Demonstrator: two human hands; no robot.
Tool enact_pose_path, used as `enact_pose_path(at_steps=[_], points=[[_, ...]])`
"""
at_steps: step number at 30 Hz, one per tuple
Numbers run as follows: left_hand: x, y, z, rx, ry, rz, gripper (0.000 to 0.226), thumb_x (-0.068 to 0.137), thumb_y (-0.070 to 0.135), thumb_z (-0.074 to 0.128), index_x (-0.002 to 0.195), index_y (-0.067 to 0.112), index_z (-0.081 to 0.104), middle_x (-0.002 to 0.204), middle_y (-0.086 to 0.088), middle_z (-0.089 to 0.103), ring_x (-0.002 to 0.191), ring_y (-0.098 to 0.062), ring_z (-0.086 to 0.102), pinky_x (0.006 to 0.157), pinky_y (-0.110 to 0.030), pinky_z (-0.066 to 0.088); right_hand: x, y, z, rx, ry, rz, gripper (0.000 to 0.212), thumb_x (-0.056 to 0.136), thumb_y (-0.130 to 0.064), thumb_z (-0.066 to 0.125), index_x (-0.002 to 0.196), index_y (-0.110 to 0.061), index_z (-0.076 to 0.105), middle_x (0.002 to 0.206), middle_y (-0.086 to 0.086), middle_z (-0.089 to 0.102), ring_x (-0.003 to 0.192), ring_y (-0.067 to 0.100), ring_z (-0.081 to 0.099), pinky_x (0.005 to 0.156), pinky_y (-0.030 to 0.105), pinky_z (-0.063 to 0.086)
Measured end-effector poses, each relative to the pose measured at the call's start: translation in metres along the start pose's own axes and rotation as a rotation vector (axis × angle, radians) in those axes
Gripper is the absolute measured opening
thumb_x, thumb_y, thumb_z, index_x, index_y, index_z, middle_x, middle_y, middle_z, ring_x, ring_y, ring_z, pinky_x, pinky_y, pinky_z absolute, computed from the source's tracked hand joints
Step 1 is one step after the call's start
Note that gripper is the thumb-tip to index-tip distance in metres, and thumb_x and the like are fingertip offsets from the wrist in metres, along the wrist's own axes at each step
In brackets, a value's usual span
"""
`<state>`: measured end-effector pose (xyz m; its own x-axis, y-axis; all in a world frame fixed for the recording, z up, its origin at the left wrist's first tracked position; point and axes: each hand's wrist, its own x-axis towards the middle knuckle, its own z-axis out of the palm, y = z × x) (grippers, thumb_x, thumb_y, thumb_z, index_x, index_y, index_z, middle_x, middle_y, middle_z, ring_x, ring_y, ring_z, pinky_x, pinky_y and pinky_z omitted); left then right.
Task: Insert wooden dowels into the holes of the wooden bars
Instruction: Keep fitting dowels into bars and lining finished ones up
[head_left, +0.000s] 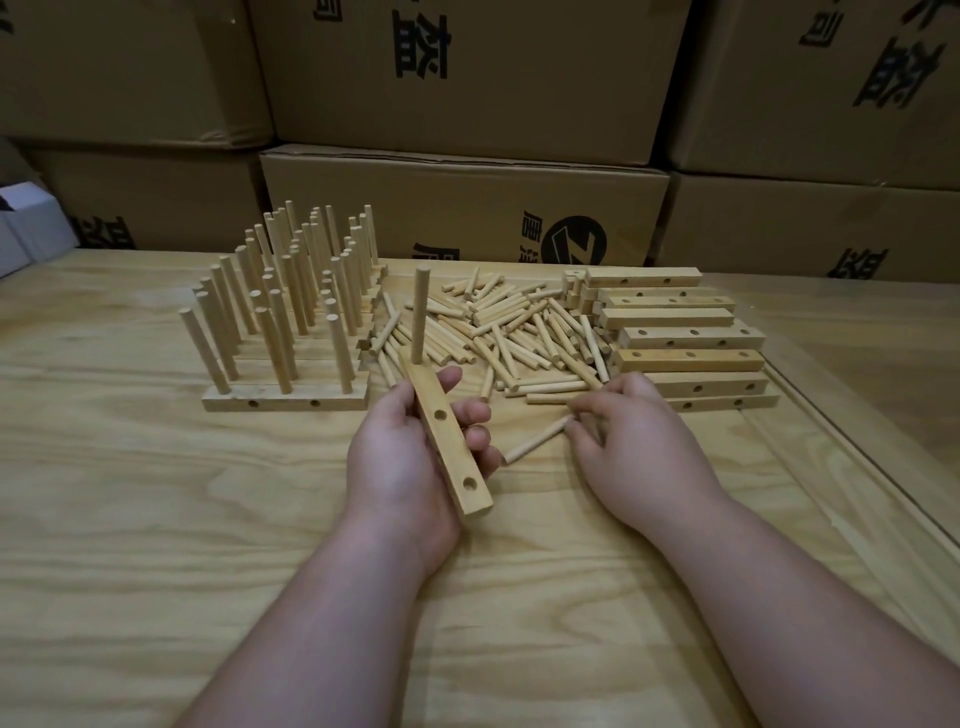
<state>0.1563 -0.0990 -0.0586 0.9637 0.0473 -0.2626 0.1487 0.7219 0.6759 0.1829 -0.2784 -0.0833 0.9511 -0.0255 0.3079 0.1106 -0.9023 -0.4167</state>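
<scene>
A pale plywood table (156, 493) stands before stacked cardboard boxes (467, 78). The left hand (405, 457) grips a wooden bar (447, 441) bearing one upright dowel (418, 312). The right hand's (634, 441) fingers (576, 428) pinch a loose dowel (535, 440).

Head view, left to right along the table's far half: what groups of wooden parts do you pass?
Finished bars with upright dowels → pile of loose dowels → stack of empty drilled bars.
</scene>
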Motion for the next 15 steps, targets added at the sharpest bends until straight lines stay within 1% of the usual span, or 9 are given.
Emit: enact_pose_path(at_steps=[3, 6, 8, 10, 11, 12, 13, 15], points=[[-0.0003, 0.0002, 0.0008, -0.014, -0.006, -0.002, 0.033, 0.099, 0.027, 0.037, 0.107, 0.012, 0.065, 0.061, -0.006, 0.056, 0.044, -0.015, 0.045, 0.047, -0.027, 0.041, -0.0011, -0.0006, -0.0012, -0.005, -0.026, -0.021, 0.015, 0.096, -0.038, 0.059, 0.108, -0.034, 0.069, 0.113, -0.013, 0.045, 0.096, 0.012, 0.059, 0.08, 0.034, 0.054], [0.0006, 0.0003, 0.0022, -0.025, 0.006, -0.009, 0.031, 0.1, 0.026, 0.037, 0.107, 0.012, 0.064, 0.063, -0.005, 0.055, 0.045, -0.015, 0.045, 0.045, -0.024, 0.04, -0.0002, 0.001, 0.0011, 0.023, -0.028, -0.043, 0.006, 0.099, -0.036, 0.056, 0.097, -0.034, 0.061, 0.108, -0.014, 0.046, 0.087, 0.008, 0.056, 0.074, 0.035, 0.052], [0.0009, 0.001, 0.0021, -0.027, 0.009, -0.019, 0.03, 0.101, 0.026, 0.039, 0.109, 0.011, 0.064, 0.066, -0.005, 0.056, 0.049, -0.015, 0.046, 0.043, -0.023, 0.039, 0.0014, 0.0027, 0.002, 0.114, 0.011, -0.043, 0.006, 0.1, -0.033, 0.054, 0.095, -0.035, 0.055, 0.101, -0.016, 0.051, 0.081, 0.003, 0.055, 0.066, 0.029, 0.046], [0.0006, 0.0013, 0.0023, -0.025, 0.011, -0.029, 0.03, 0.101, 0.026, 0.041, 0.109, 0.01, 0.065, 0.07, -0.004, 0.058, 0.054, -0.015, 0.048, 0.043, -0.024, 0.039, 0.002, 0.0027, 0.0, 0.269, 0.06, -0.013, 0.01, 0.101, -0.03, 0.055, 0.092, -0.036, 0.054, 0.089, -0.015, 0.059, 0.077, 0.001, 0.056, 0.059, 0.022, 0.039], [0.0004, 0.0013, 0.0026, -0.023, 0.016, -0.031, 0.031, 0.101, 0.027, 0.042, 0.11, 0.01, 0.066, 0.072, -0.004, 0.058, 0.056, -0.015, 0.049, 0.043, -0.024, 0.04, 0.0012, 0.0018, -0.0015, 0.356, 0.084, -0.008, 0.012, 0.1, -0.028, 0.055, 0.092, -0.037, 0.054, 0.084, -0.015, 0.063, 0.077, 0.0, 0.057, 0.056, 0.018, 0.038], [0.0003, 0.0011, 0.0032, -0.022, 0.023, -0.033, 0.031, 0.101, 0.027, 0.043, 0.11, 0.009, 0.067, 0.073, -0.003, 0.059, 0.059, -0.015, 0.051, 0.044, -0.024, 0.041, 0.0001, 0.0001, -0.0032, 0.435, 0.106, -0.02, 0.014, 0.1, -0.026, 0.056, 0.092, -0.038, 0.055, 0.085, -0.017, 0.065, 0.078, -0.002, 0.058, 0.055, 0.015, 0.04], [0.0002, 0.0009, 0.0036, -0.021, 0.032, -0.035, 0.032, 0.101, 0.027, 0.044, 0.11, 0.009, 0.068, 0.073, -0.003, 0.059, 0.06, -0.015, 0.052, 0.046, -0.024, 0.042, -0.0013, -0.0017, -0.0046, 0.493, 0.119, -0.048, 0.015, 0.1, -0.024, 0.056, 0.092, -0.038, 0.055, 0.087, -0.02, 0.067, 0.078, -0.002, 0.06, 0.058, 0.013, 0.043], [0.0005, 0.0006, 0.0044, -0.018, 0.048, -0.04, 0.032, 0.101, 0.027, 0.045, 0.111, 0.009, 0.07, 0.074, -0.002, 0.06, 0.062, -0.015, 0.053, 0.047, -0.025, 0.043, -0.0046, -0.0049, -0.0059, 0.536, 0.105, -0.115, 0.017, 0.099, -0.021, 0.058, 0.092, -0.037, 0.056, 0.09, -0.023, 0.067, 0.078, 0.0, 0.061, 0.063, 0.009, 0.043]])
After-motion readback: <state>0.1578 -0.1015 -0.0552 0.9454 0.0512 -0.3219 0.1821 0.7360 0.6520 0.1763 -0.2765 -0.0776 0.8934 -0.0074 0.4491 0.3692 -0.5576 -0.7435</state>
